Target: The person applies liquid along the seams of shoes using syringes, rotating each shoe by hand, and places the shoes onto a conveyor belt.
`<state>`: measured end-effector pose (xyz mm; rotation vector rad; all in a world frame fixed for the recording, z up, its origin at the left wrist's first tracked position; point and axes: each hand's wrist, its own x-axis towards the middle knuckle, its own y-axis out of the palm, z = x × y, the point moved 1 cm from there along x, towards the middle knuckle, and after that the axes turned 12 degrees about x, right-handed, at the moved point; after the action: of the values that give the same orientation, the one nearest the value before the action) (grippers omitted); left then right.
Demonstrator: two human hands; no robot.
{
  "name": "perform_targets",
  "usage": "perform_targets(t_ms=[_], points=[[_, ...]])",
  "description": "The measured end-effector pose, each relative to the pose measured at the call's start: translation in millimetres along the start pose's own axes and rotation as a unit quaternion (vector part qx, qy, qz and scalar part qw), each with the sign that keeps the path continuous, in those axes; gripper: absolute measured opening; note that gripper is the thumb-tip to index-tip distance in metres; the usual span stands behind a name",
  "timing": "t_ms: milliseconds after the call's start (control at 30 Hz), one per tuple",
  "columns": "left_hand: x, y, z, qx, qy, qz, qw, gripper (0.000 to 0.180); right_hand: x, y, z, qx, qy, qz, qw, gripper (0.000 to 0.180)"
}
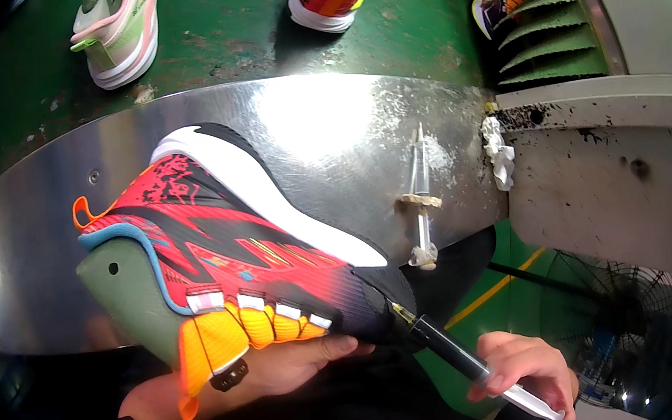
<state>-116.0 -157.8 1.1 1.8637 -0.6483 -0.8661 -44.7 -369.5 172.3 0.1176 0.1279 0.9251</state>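
Here's the red-and-black sneaker with a white sole (246,240), partly over the shiny metal ledge (33,253), left hand (277,373) gripping it from below. The right hand (525,364) clasps a dark-barrelled, white-plungered syringe (455,356), tip at the toe: seemingly the applying step, calling for steady pressure.

The red shoe (223,234) is showing black mottling and a white sole (270,202), the black syringe (452,348) a white plunger (530,403).
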Motion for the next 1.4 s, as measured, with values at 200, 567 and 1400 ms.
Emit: perform_targets(t_ms=[200, 567, 1400], points=[[13, 11, -8, -0.059, 0.112, 0.043, 0.991, 0.031, -24, 6, -1, 0.004, -0.02, -0.061, 0.998, 0.075], [20, 51, -43, -0.026, 0.134, 0.056, 0.989, 0.066, -29, 27, -37, -0.208, -0.169, 0.015, 0.963, 0.075], [-45, -3, 12, -0.056, 0.114, -0.02, 0.992, 0.051, 30, 3, -71, -0.075, -0.281, -0.028, 0.956, 0.093]])
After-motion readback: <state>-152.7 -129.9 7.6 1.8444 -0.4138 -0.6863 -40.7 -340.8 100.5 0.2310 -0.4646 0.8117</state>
